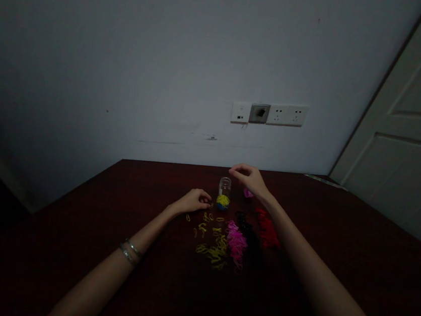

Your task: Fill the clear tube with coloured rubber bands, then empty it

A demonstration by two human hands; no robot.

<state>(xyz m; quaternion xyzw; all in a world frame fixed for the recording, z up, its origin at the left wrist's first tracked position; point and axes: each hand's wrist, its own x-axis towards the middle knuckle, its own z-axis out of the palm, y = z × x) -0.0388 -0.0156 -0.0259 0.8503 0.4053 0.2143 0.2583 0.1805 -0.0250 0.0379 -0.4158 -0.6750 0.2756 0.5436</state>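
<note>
A small clear glass jar (pixel 225 186) stands upright on the table, with yellow bands over blue ones in its lower part. Just above and right of its mouth is my right hand (pixel 250 179), thumb and fingertips pinched together; whatever they may hold is too small and dark to make out. My left hand (pixel 192 201) rests on the tabletop left of the jar, fingers curved and thumb apart, close to a few loose yellow rubber bands (pixel 205 217). More yellow rubber bands (pixel 218 253) lie in a loose heap nearer to me.
Beside the yellow heap are piles of pink bands (pixel 236 243), black bands (pixel 248 231) and red bands (pixel 268 230). A pink object (pixel 248 193) sits partly behind my right wrist. The dark red table (pixel 147 176) meets a wall with sockets (pixel 287 115); a door (pixel 413 145) is at right.
</note>
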